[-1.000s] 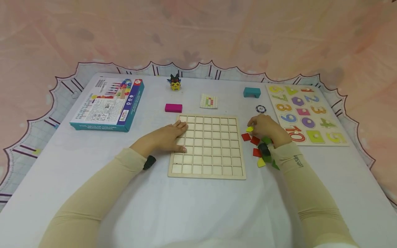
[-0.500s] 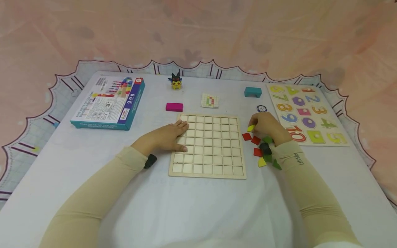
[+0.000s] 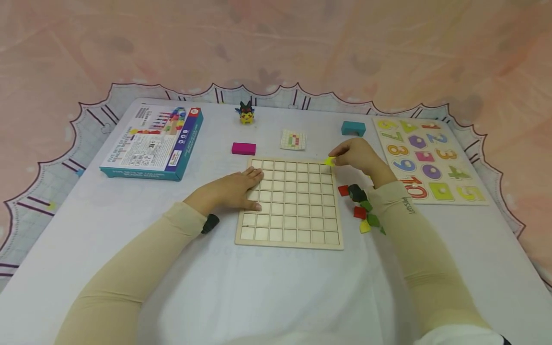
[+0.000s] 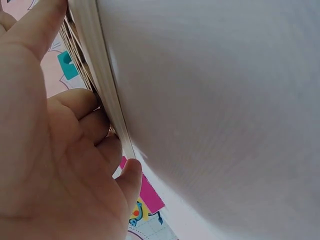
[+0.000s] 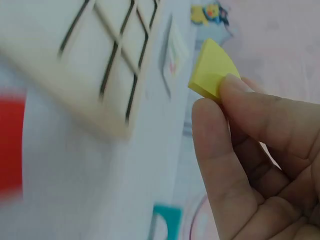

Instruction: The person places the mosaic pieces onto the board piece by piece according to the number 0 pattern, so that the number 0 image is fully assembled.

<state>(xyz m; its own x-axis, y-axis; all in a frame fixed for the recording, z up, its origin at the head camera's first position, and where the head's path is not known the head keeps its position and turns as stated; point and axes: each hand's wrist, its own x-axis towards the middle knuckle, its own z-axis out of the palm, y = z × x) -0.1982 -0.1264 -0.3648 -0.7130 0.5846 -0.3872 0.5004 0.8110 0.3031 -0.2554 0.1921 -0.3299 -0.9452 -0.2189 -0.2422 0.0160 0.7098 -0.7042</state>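
A wooden grid board (image 3: 289, 203) with empty square cells lies in the middle of the white table. My left hand (image 3: 235, 189) rests flat on the board's left edge (image 4: 107, 95), fingers straight. My right hand (image 3: 355, 154) hovers at the board's far right corner (image 5: 115, 125) and pinches a small yellow tile (image 3: 329, 161) (image 5: 212, 70) between thumb and fingertips. Loose red, green and yellow tiles (image 3: 360, 211) lie on the table just right of the board, partly hidden by my right forearm.
A number puzzle board (image 3: 427, 160) lies at the right. At the back stand a teal block (image 3: 353, 128), a pattern card (image 3: 293, 139), a magenta block (image 3: 243, 148) and a small yellow figure (image 3: 246, 113). A boxed toy set (image 3: 153, 143) lies at the left.
My right hand lifted the yellow tile from the loose pile and carried it up and left to the board's far right corner. The left hand has stayed on the board.
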